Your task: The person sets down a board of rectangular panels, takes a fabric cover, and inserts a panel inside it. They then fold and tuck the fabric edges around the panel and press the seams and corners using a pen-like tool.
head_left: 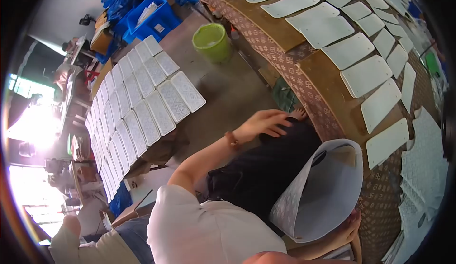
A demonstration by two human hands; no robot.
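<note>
Left hand (268,123): hung empty, fingers parted, by dark trousers (259,176). Right hand (350,225): touched one curled sheet (327,195) beside the table (380,193), closure hidden. Sheet: not laid flat. White panels (366,76): already spread there; patterned panels (160,113), rowed opposite.

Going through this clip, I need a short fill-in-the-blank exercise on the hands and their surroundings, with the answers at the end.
1. The hand at the edge of the curled sheet is the person's own ____ hand.
2. The other hand is close to the person's trousers, whose colour is ____.
3. The round bin standing on the floor is coloured ____.
4. The crate with papers in it is coloured ____.

Missing words: right; black; green; blue.
</note>
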